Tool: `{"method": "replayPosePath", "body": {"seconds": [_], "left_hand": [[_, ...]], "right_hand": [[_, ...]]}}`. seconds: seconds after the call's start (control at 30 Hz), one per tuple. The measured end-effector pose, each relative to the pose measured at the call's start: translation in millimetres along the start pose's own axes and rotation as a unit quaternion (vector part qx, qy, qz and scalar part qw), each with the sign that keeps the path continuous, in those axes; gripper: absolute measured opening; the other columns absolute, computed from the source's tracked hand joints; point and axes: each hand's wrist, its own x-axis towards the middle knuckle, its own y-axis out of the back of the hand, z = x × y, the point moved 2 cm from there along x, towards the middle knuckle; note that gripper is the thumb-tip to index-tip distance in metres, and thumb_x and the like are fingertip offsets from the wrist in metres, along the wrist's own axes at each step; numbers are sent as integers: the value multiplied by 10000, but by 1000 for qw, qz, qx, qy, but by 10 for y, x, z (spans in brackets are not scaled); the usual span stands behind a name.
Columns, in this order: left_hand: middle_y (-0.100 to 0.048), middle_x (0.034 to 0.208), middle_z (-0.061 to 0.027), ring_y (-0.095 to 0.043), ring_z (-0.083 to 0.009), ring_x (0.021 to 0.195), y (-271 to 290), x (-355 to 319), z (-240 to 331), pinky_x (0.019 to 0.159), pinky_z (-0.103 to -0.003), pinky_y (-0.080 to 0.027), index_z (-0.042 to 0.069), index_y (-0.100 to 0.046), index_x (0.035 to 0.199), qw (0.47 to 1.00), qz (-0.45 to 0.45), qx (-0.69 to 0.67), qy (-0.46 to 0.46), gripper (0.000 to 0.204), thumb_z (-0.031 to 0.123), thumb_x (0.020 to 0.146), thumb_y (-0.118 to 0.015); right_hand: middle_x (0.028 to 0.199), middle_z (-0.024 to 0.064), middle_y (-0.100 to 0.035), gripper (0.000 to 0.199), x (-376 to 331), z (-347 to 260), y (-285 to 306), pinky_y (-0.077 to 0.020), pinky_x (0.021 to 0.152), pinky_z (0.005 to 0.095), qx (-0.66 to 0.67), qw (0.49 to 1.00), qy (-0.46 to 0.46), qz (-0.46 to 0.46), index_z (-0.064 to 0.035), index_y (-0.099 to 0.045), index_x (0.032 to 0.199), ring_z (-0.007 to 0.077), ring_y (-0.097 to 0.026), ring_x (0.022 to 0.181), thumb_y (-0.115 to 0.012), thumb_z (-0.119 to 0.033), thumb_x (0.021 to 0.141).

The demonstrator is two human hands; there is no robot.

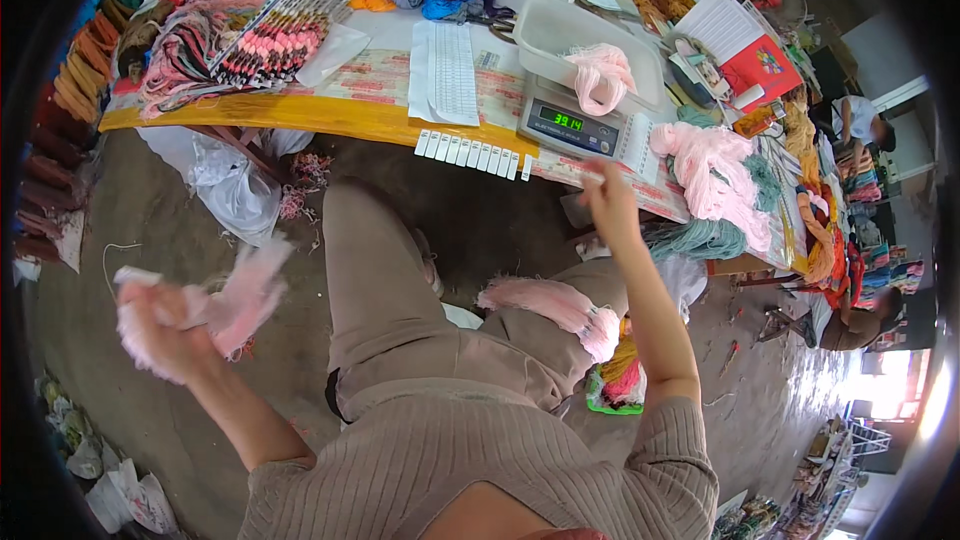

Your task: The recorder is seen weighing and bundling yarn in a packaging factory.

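My left hand (178,335), out to the left over the floor, is closed around a bundle of pale pink yarn (250,290). The yarn is blurred by motion, and a small white piece shows at the hand's top. My right hand (610,202) is raised just in front of the table edge, below the digital scale (570,127). Its fingers are drawn together; whatever they may hold is too small to see. Another pale pink yarn bundle (550,308) lies across my right thigh. On the scale sits a clear plastic bin (545,35) with a pink skein (602,78) hanging over its front wall.
A loose pink yarn pile (715,170) and grey-green yarn (700,238) lie on the table's right side. White labels (470,152) line the front edge below a printed sheet (443,75). Tagged pink-black skeins (270,45) lie at the left. Plastic bags (235,190) hang below.
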Motion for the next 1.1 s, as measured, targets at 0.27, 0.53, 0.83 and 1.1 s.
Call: {"method": "replayPosePath", "body": {"seconds": [0.27,0.53,0.83,1.1], "left_hand": [[-366,590,47,-344,-41,445,-910,-871,-793,393,-191,-298,50,-548,873,939,-237,-18,248,93,142,876,-563],[-451,1239,-73,-500,-111,960,-1348,-1265,-832,795,-228,-402,11,-652,886,736,-553,36,389,162,154,813,-636],[-567,859,10,-503,-63,763,-1656,-1940,-1195,667,-203,-409,60,-585,1063,586,-628,20,511,307,281,854,-623],[-528,932,-33,-484,-79,800,-1717,-1961,-1092,691,-212,-397,52,-506,1162,754,-549,52,356,319,113,860,-588]], "right_hand": [[1147,219,-546,466,954,92,-169,-445,773,474,-164,977,20,132,-65,-365,1222,418,-565,926,-569,-228,836],[729,200,-592,231,-454,51,-469,-467,579,456,-205,968,73,-125,-31,-545,845,369,-604,696,-557,-262,850],[653,24,-578,224,-1047,-521,38,-415,458,252,105,861,-88,-490,-27,-604,897,94,-552,519,-607,-248,862],[614,-44,-448,256,-1412,-501,-247,-314,447,213,279,911,-68,-295,-23,-574,900,47,-402,518,-483,-259,941]]}}
